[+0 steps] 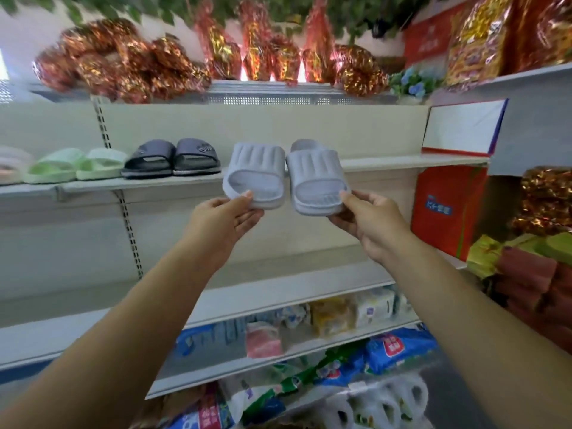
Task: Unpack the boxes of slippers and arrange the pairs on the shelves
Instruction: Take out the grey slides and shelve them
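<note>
nearest, well below the grip: packets and bags (334,314) on the low shelves, blurred, no part of the job.

at the grip itself: one pale lilac slipper per hand. left hand (227,216) pinching the heel of the left slipper (255,171), thumb on top, fingers underneath. right hand (371,224) pinching the heel of the right slipper (315,181) the same way. both hands closed on foam. toes pointing away, inner sides touching, matched as a pair. raised to the front edge of the middle shelf (402,164); by the look of it not yet set down.

just behind the right slipper: a pale curved shape (305,144), perhaps another slipper on the shelf; cannot tell.

left of the grip, same shelf: a dark grey pair (171,159) just beside, then a pale green pair (74,165), then something pinkish at the frame edge, too blurred to name. so at least two pairs placed, judging from the row, with this pair next in line.

right of the grip: more of the same shelf, then a red box (448,209) lower down.

above and farthest: foil-wrapped bundles (123,63) along the top shelf.

no slipper boxes in view, so no telling how many pairs remain. likely next: lowering this pair beside the dark one, heels level.
</note>
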`<state>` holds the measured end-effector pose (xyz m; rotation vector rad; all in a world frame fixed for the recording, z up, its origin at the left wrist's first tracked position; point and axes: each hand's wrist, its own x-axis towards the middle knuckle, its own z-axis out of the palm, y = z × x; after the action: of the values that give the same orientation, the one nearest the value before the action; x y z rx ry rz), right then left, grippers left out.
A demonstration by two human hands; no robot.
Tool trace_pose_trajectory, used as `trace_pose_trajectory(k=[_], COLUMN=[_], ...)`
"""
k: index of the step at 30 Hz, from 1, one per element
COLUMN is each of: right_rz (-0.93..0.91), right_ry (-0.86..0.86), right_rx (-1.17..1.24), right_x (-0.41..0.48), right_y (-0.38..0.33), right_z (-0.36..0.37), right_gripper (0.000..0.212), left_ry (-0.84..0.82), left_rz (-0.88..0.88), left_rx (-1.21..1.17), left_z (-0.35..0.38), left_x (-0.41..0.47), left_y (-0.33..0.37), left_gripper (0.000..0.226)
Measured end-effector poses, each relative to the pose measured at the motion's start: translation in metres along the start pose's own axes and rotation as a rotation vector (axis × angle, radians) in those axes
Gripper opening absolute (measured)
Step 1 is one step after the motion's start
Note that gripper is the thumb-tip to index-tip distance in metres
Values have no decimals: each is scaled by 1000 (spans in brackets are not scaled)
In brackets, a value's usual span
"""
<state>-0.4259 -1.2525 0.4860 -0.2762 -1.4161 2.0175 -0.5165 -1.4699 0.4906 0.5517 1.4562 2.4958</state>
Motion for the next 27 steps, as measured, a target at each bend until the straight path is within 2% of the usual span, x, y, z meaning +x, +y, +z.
trace_pose_trajectory(k=[4,9,11,14,16,20,23,27], right_rz=[21,18,16,14,-40,-245,-451,-541], right_ry=[-19,-69,-151,-272,-295,-265,-250,-351], right_rx=[-36,-40,-51,-87,-242,-698,-974,-1080], right_x=[36,80,97,123,143,181,206,232], right_y=[-1,3,4,1,-1,-6,-7,-6], right_z=[18,31,34,36,34,34,40,47], right_gripper=[13,14,16,27,33,42,48,57], left_ry=[54,196,268,405,438,344,316,336], left_rz=[-36,14,91,349,496,698,639,559], left_rx=[6,129,342,948,1224,1506,1620,1757], left_z=[5,19,20,13,8,11,13,12], left_x=[45,72,85,111,124,146,167,189], left_y=[3,0,-1,-2,-2,-6,-11,-12], left_gripper=[24,36,53,54,47,34,36,37])
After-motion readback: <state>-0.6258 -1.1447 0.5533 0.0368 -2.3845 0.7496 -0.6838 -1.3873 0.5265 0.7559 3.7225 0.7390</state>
